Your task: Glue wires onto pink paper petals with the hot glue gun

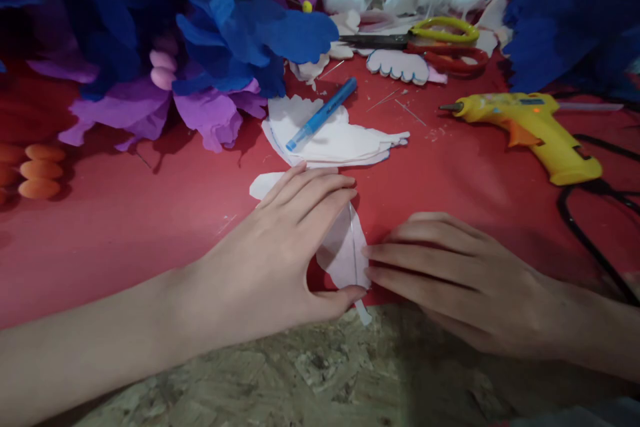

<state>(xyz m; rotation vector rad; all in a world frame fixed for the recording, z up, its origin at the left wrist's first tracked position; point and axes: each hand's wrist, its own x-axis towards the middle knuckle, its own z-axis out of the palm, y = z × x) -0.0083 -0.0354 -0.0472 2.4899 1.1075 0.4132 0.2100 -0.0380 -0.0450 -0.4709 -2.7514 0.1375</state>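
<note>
Jutting past the front edge of the red counter [150,233], the narrow tip of the pale, lobed paper piece [345,250] is seen over flaky chipboard [300,387]. The piece is partly covered by the open left hand [260,247]; its right edge is touched by the right hand [465,280], fingers extended. Bare counter is framed between that hand and the hard yellow glue gun [535,123].
</note>
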